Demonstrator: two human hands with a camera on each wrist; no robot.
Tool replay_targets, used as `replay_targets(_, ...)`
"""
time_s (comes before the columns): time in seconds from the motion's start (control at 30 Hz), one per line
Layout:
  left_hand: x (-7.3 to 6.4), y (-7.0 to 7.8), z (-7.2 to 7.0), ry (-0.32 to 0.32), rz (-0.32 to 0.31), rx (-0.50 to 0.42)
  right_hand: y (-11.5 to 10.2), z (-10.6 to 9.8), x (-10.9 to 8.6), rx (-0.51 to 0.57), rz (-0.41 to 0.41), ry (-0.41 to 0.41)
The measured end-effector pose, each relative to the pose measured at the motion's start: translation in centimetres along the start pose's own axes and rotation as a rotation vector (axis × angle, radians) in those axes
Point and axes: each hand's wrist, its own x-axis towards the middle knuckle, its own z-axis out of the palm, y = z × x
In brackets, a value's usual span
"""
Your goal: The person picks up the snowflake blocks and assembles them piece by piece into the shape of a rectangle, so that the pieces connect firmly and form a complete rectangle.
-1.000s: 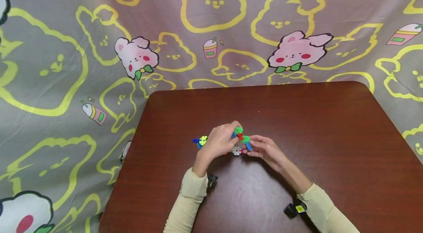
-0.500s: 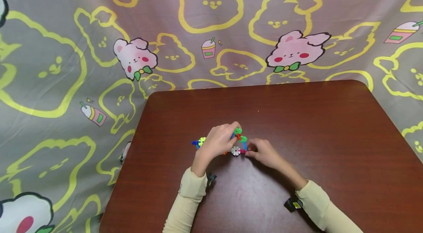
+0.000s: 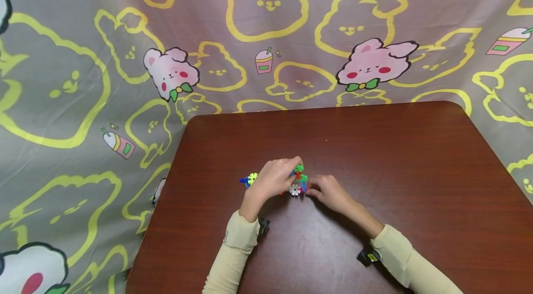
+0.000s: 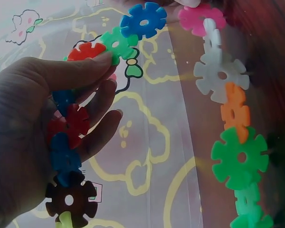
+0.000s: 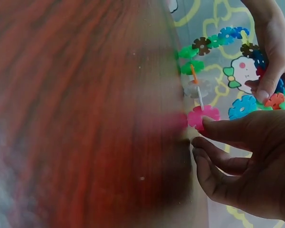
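Note:
A chain of notched plastic snowflake discs, in several colours, forms a loop between the hands. My left hand (image 3: 272, 178) pinches its upper side: in the left wrist view, thumb and fingers hold it beside a red disc (image 4: 85, 51) and a light green disc (image 4: 116, 43). A blue disc (image 4: 143, 21) ends that side, with a gap before the pink disc (image 4: 202, 20) on the opposite side. My right hand (image 3: 333, 192) holds the pink disc's edge at its thumb tip, the fingertips curled just below. Clear, orange and green discs (image 4: 241, 156) follow the pink one.
The brown wooden table (image 3: 374, 146) lies under both hands. A grey curtain (image 3: 300, 16) with yellow outlines and cartoon rabbits hangs behind and to its left. A black strap with a small camera (image 3: 367, 257) sits at the right wrist.
My right hand has gone from spread fingers near the green and blue discs to a closer grasp at the pink disc. The chain and my left hand have shifted slightly left.

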Motion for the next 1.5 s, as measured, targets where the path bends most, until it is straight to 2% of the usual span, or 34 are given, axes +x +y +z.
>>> replay_targets(0.27, 0.36, -0.21, 0.22, -0.04, -0.002, 0.048, -0.05, -0.04, 0.03, 0.004, 0.01, -0.01)
replay_targets(0.73, 0.59, -0.25, 0.56, -0.053, -0.003, 0.082, -0.23, -0.16, 0.06, 0.003, 0.0, -0.016)
replay_targets(1.27, 0.31, -0.18, 0.62, -0.04, 0.024, 0.068, -0.46, 0.21, 0.31, -0.036, 0.011, 0.009)
replay_targets(1.5, 0.26, -0.23, 0.86, 0.001, 0.051, 0.113, -0.53, 0.23, 0.32, -0.033, 0.004, 0.012)
